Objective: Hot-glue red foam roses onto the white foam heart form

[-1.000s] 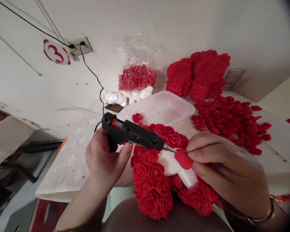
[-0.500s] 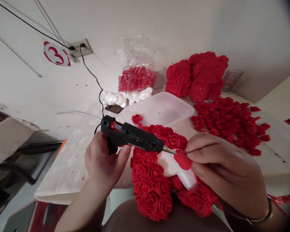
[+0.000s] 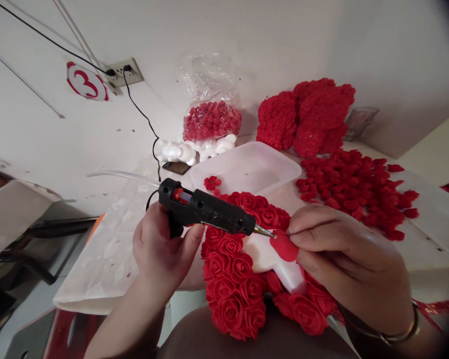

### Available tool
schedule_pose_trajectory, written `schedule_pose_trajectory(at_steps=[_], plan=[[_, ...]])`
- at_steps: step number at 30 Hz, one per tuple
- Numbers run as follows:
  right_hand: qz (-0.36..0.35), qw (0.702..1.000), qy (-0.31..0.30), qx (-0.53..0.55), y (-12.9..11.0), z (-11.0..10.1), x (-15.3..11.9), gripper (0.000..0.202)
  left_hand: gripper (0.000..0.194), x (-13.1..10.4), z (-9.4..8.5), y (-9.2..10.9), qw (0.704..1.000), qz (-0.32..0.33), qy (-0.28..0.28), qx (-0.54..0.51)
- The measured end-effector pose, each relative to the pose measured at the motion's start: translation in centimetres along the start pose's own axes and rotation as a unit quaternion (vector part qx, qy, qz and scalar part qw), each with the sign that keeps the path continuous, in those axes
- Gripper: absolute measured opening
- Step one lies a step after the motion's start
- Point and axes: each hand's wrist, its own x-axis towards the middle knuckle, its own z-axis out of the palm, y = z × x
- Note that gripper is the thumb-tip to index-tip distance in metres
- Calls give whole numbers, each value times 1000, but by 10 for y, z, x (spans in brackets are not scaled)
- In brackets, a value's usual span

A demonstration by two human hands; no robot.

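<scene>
My left hand [image 3: 166,244] is wrapped round the handle of a black hot glue gun [image 3: 209,212], which has a clear glue stick [image 3: 123,175] poking out of its back. The metal nozzle points right and meets the edge of a red foam rose [image 3: 284,248]. Thumb and fingertips of my right hand [image 3: 344,259] pinch that rose. Beneath both hands, on my lap, lies a white foam form [image 3: 260,252] partly covered in red foam roses [image 3: 232,279]. My right hand hides part of its right side.
A translucent plastic tray [image 3: 247,172] stands on the table behind the work. Loose red roses [image 3: 359,189] are heaped at the right, before finished red rose figures [image 3: 307,119]. White foam bears [image 3: 198,149], a phone [image 3: 176,168] and a bag of roses [image 3: 212,119] are further back. The gun's cord [image 3: 144,114] runs to a wall socket.
The glue gun has shifted very slightly to the right, its nozzle staying at the rose's edge. Both hands keep their grips.
</scene>
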Motion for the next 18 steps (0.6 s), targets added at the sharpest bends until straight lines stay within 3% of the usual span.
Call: schedule_pose_trajectory(at_steps=[11, 15, 18], plan=[[44, 997, 31, 57, 3, 3, -9, 32, 27, -5, 1, -5, 1000, 14, 9, 22], [49, 998, 27, 39, -4, -5, -7, 31, 29, -7, 0, -19, 997, -75, 25, -8], [21, 999, -26, 6, -9, -14, -1, 28, 35, -4, -1, -37, 989, -147, 34, 5]])
